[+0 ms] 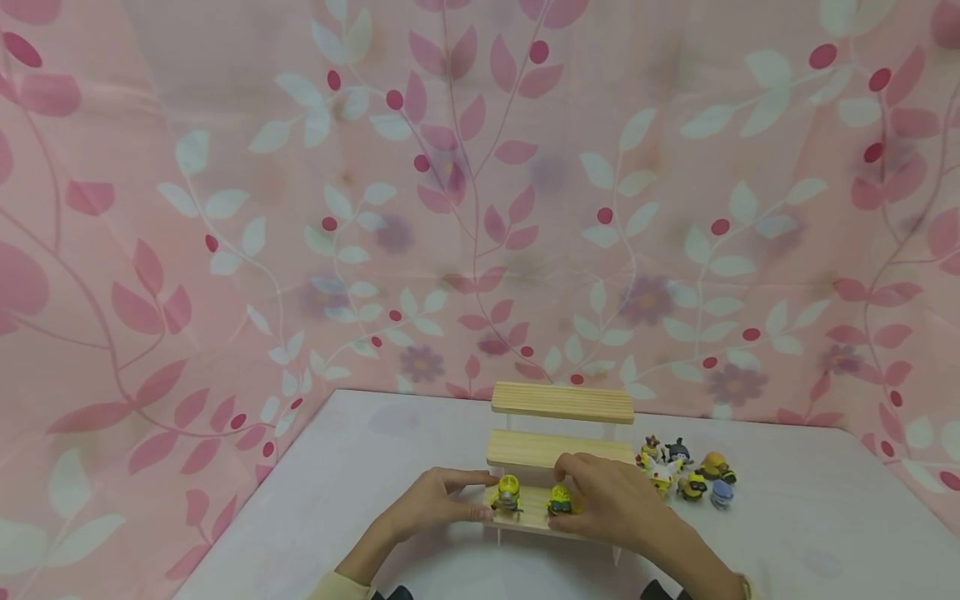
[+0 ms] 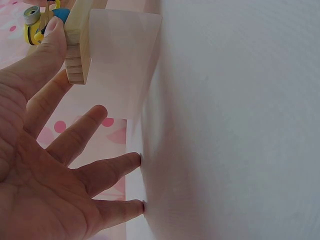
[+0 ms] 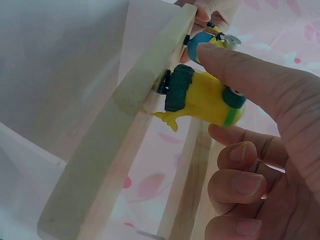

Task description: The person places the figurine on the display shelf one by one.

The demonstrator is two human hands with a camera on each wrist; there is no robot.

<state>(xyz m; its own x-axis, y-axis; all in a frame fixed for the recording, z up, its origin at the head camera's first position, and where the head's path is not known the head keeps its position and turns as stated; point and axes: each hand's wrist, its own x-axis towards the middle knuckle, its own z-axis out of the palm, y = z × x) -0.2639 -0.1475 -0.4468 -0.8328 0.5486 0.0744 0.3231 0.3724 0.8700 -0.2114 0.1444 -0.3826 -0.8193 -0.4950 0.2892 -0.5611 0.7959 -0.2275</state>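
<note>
A three-tier wooden stand [image 1: 561,450] carries two yellow Minion figurines on its lowest board. My right hand [image 1: 615,500] has thumb and index finger at the head of the Minion figurine with the dark green skirt [image 3: 205,97], pinching it. Its feet are close against the board [image 3: 122,107]. Farther left stands the Minion figurine with blue overalls and a grey goggle [image 1: 508,492]. At the board's left end, my left hand [image 1: 435,504] touches the wood with thumb and index finger, while its other fingers [image 2: 112,172] spread out, two tips against the white tabletop.
Right of the stand, several small figurines cluster on the white tabletop [image 1: 810,500], among them a white-and-yellow one [image 1: 662,477], a dark-hooded one [image 1: 678,451] and a blue one [image 1: 722,494]. Clear side panels [image 2: 122,60] hold up the boards. A pink floral curtain [image 1: 480,208] hangs behind.
</note>
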